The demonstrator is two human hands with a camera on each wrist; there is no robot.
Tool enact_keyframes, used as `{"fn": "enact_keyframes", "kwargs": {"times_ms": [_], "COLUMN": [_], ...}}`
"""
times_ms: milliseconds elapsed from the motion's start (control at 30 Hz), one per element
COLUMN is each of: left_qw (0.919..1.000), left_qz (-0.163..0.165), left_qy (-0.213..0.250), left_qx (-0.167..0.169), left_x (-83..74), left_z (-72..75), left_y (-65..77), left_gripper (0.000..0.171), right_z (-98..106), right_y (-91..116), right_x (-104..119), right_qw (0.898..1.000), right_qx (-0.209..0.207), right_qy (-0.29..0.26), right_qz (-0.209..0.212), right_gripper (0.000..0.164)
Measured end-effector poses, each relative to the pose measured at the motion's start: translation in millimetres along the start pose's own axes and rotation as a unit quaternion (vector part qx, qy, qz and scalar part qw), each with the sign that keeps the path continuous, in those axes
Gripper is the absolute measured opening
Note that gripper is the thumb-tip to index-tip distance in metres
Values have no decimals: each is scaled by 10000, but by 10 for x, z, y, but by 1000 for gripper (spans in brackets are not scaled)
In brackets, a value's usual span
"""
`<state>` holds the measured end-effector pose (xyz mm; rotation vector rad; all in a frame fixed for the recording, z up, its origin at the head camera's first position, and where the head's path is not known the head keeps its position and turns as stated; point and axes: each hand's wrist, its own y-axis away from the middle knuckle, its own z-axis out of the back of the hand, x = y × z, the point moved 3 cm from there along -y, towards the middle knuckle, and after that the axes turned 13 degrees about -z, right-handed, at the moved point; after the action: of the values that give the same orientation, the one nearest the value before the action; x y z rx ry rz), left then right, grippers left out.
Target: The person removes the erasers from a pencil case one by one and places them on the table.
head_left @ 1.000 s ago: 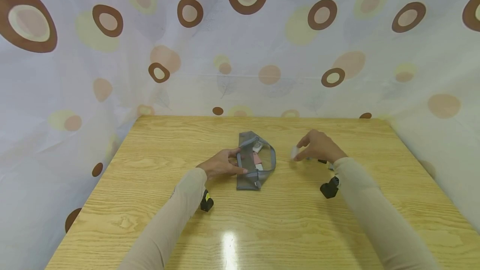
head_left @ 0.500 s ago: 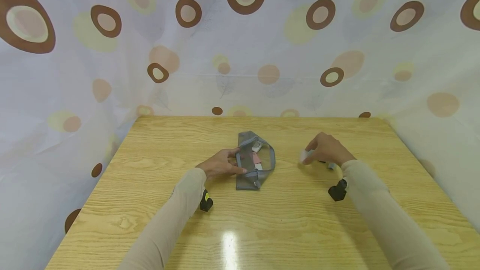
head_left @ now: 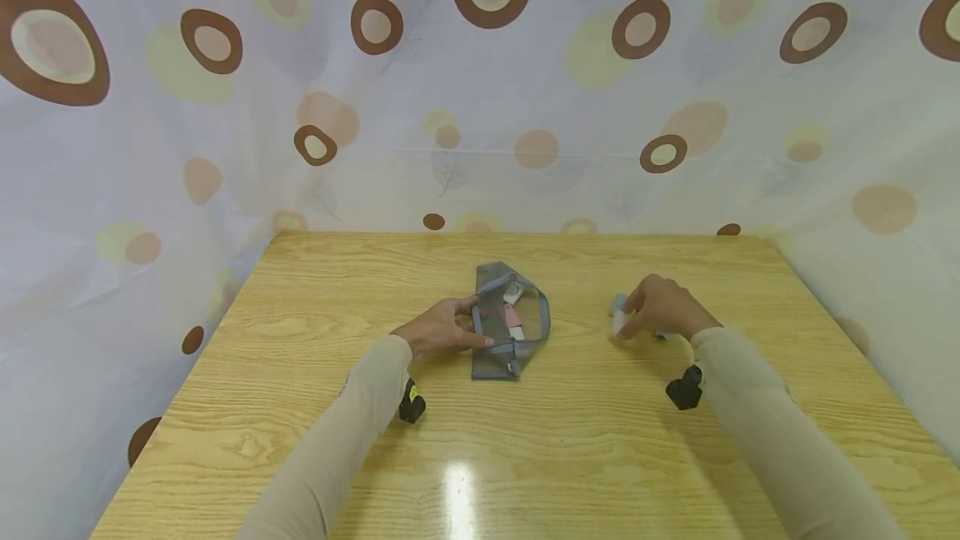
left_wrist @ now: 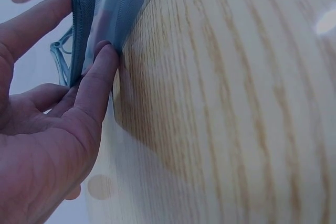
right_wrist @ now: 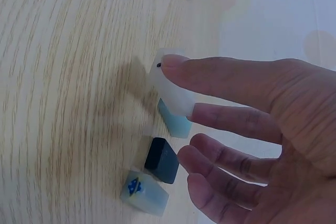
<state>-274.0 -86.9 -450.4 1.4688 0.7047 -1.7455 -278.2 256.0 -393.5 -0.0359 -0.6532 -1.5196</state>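
My left hand (head_left: pixel 447 326) holds the rim of a grey-blue mesh zip pouch (head_left: pixel 491 361), its fingertips on the fabric by the zip (left_wrist: pixel 84 24). The pouch lies open, with a pink piece (head_left: pixel 513 317) and white pieces (head_left: pixel 514 293) inside. To the right, my right hand (head_left: pixel 663 305) pinches a small white block (right_wrist: pixel 173 90) between thumb and index finger; a dark dot shows beside the thumb tip. Just behind that block is a light-blue block (right_wrist: pixel 176 121). A black block (right_wrist: pixel 161 160) and a pale block with a blue mark (right_wrist: pixel 145 192) lie near the other fingers.
The wood-grain table (head_left: pixel 540 457) ends at the back and sides against a white curtain (head_left: pixel 480 182) printed with circles. A black wrist device (head_left: pixel 411 403) hangs under the left sleeve, another black device (head_left: pixel 684 390) under the right.
My right hand has moved right and slightly nearer, carrying the white block; the light-blue block now shows behind it. The left hand and pouch stay in place.
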Motion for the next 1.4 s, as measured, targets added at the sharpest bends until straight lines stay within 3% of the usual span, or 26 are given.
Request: {"fn": "enact_keyframes", "kwargs": {"times_ms": [333,1100,1400], "left_qw": [10000,9999,9999], "left_qz": [12,89,86], "left_qy": [-26,113,101], "left_qx": [-17,-57,-15], "left_x": [20,31,17], "left_z": [3,-2,4], "left_y": [-25,-25,-15], "left_gripper": [94,95,95], "right_z": [-41,-123,-136], "right_y": [-28,-28,-9], "right_x": [-61,-117,-98], "right_qw": [9999,9998,9998], "right_qx": [-40,-104,-102], "right_qy": [117,119,115], "right_qz": [98,107,116], "right_gripper": [33,36,26]}}
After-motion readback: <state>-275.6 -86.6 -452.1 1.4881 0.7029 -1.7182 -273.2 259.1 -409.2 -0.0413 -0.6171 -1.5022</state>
